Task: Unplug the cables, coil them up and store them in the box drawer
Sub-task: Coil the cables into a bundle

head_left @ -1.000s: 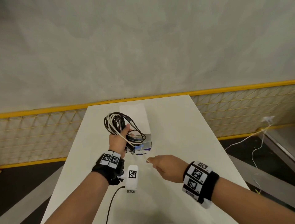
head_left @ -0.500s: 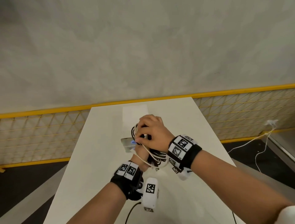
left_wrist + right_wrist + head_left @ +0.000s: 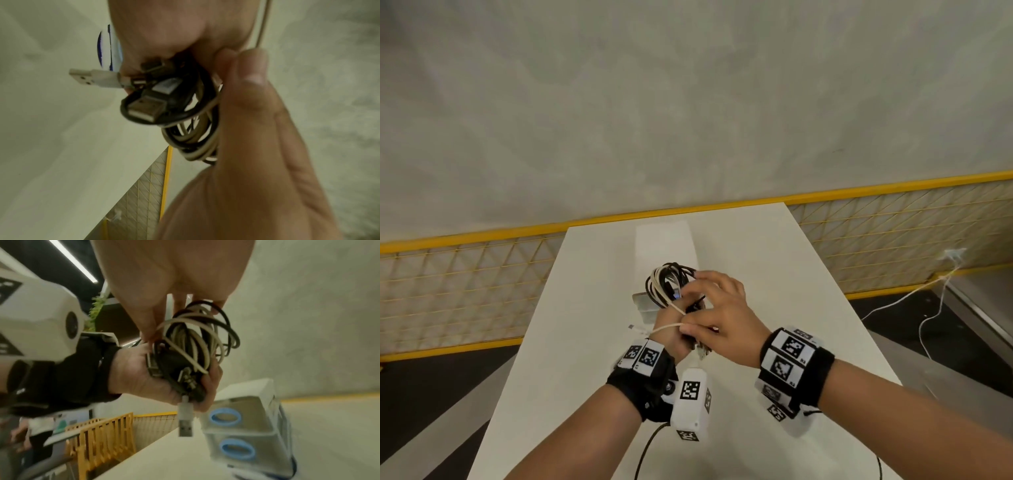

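Note:
My left hand grips a coiled bundle of black and white cables above the white table. In the right wrist view the left hand holds the cable bundle in its palm, and a white USB plug hangs below it. My right hand lies against the bundle and pinches a loose white cable strand, which runs across the back of my left hand. The clear drawer box with blue ring handles stands on the table behind the hands, mostly hidden in the head view.
A yellow mesh fence runs behind and beside the table. A loose white cable trails on the floor to the right. A black lead hangs from my left wrist device over the table's near part.
My right hand drew the white strand out to the right, swung up over the bundle, and has now come down on the near side, carrying the strand round my left hand.

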Demonstrator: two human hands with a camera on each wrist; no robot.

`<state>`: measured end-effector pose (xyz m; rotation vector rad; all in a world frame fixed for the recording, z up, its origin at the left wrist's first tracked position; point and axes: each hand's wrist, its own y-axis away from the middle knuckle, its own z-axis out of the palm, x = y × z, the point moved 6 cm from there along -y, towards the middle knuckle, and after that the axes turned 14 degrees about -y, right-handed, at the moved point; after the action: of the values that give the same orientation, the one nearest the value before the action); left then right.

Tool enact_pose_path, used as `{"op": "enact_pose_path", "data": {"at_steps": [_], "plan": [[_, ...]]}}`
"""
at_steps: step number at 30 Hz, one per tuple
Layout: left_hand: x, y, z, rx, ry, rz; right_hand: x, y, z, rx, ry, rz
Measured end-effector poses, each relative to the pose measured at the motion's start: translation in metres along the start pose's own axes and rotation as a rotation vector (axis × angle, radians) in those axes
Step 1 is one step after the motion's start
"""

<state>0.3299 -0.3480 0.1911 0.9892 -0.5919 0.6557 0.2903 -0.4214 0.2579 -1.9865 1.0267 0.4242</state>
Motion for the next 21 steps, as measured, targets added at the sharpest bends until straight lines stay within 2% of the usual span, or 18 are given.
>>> {"op": "enact_pose_path", "data": {"at_steps": [4,7,11,14,16,19,21], "plan": [[-0.002,0.000,0.000,-0.046,0.041,0.034,0.021,0.005,0.012,0.160,-0.262,0.354],[-0.003,-0.002,-0.001,-0.026,0.081,0.005,0.028,0.009,0.022,0.241,-0.309,0.453],[-0.003,0.000,0.000,-0.072,0.146,0.033,0.045,0.006,0.013,0.233,-0.250,0.600],[0.001,0.005,0.004,-0.181,0.236,0.075,0.045,0.005,-0.003,0.273,-0.182,0.593],[0.007,0.004,0.008,-0.215,0.168,0.093,0.036,0.005,-0.007,0.237,-0.170,0.524],[0.013,0.000,0.014,-0.170,-0.022,0.089,0.024,0.007,-0.004,0.132,-0.129,0.431],[0.014,-0.001,0.013,-0.142,-0.104,0.099,0.018,0.009,-0.002,0.070,-0.136,0.429]]}}
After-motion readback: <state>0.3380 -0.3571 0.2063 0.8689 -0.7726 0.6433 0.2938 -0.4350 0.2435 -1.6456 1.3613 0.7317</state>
